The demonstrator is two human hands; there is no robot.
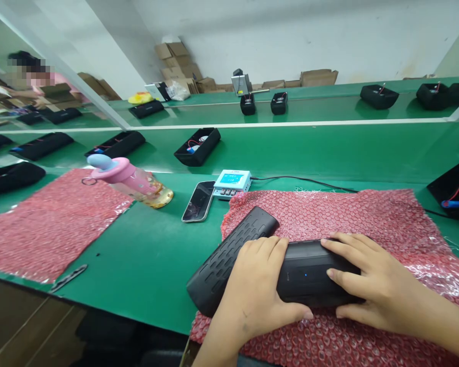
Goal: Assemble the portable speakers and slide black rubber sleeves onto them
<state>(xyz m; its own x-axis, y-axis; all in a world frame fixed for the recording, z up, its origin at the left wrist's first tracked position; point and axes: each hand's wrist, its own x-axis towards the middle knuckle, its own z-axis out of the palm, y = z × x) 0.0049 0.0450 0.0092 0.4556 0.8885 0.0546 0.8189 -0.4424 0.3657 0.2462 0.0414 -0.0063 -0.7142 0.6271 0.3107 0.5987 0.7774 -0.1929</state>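
Note:
Two black speaker parts lie on a pink bubble-wrap sheet (367,219) at the near edge of the green bench. A perforated grille piece (229,255) slants from upper right to lower left. A smooth black speaker body (309,272) with a small blue light lies across in front of me. My left hand (252,295) is wrapped over the spot where the two pieces meet, thumb under the body. My right hand (367,280) grips the body's right end, fingers curled over its top.
A phone (198,201) and a small white meter with a blue screen (232,182) lie beyond the sheet. A pink bottle (132,181) lies on its side by a second pink sheet (49,224). Black speaker shells (197,147) sit along the conveyor. A person works far left.

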